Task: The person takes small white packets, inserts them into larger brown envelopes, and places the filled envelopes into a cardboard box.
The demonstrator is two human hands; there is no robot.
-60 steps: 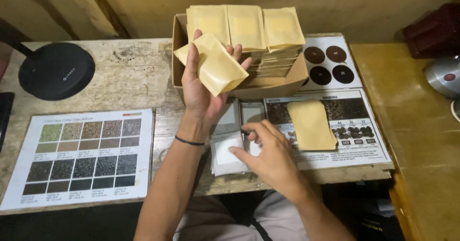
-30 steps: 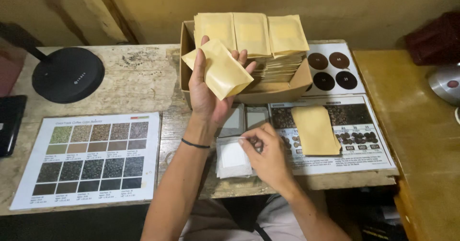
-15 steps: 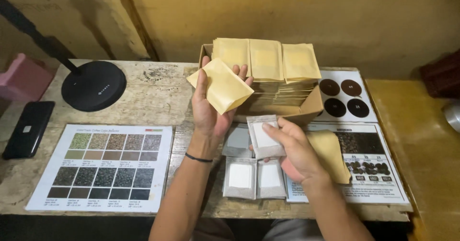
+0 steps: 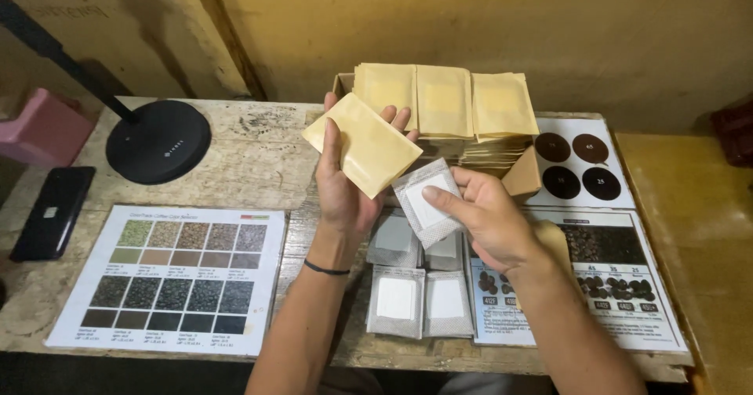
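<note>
My left hand (image 4: 343, 195) is raised palm up and holds a flat yellow paper pouch (image 4: 362, 145) in its fingers. My right hand (image 4: 486, 218) pinches a small white filter sachet (image 4: 424, 201) and holds it tilted just below the pouch's lower corner. Under both hands, several more white sachets (image 4: 420, 299) lie in small stacks on the wooden table (image 4: 235, 160). Behind the hands stands a cardboard box (image 4: 524, 177) packed with rows of the same yellow pouches (image 4: 443, 101).
A colour chart sheet (image 4: 172, 273) lies at the left. A black round lamp base (image 4: 158, 141), a dark phone (image 4: 52, 211) and a pink object (image 4: 43, 124) sit further left. Printed sheets with bean pictures (image 4: 608, 269) and dark circles (image 4: 576, 163) lie at the right.
My right hand picked one white sachet off the stack and lifted it up toward the yellow pouch. My left hand kept the pouch held up. The camera view tilted upward.
</note>
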